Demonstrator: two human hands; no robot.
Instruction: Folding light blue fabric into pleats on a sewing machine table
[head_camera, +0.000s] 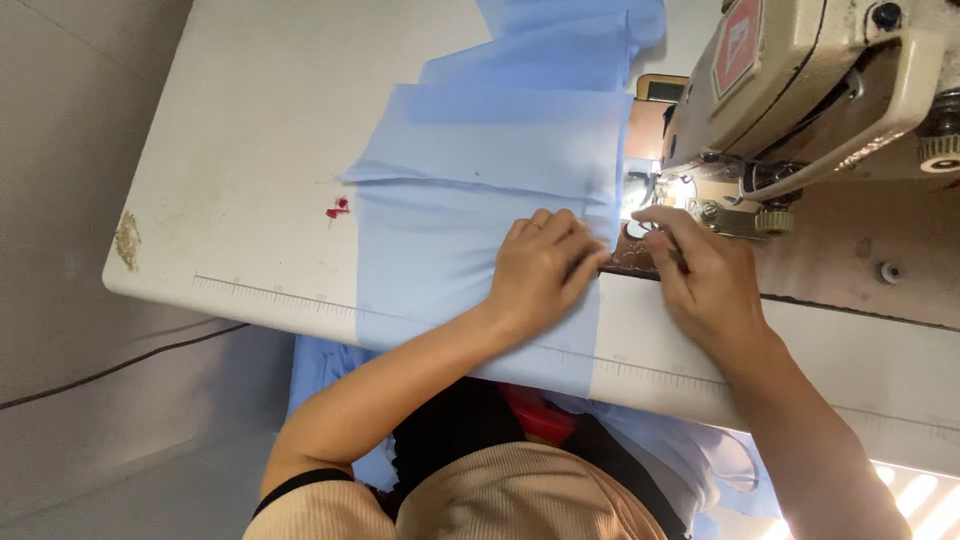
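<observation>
A light blue fabric (470, 190) lies in folded layers across the white sewing table (250, 120) and hangs over its near edge. My left hand (545, 265) presses flat on the cloth, fingers together, near its right edge. My right hand (700, 275) rests beside it, fingertips pinching at the fabric edge just in front of the needle area (640, 205), which is lit by a small lamp. The cream sewing machine (800, 80) stands over that spot at the upper right.
A printed ruler scale (270, 292) runs along the table's front edge. A small red mark (338, 208) sits on the tabletop left of the cloth. More blue fabric (320, 370) hangs into my lap. A dark cable (110, 365) crosses the floor at left.
</observation>
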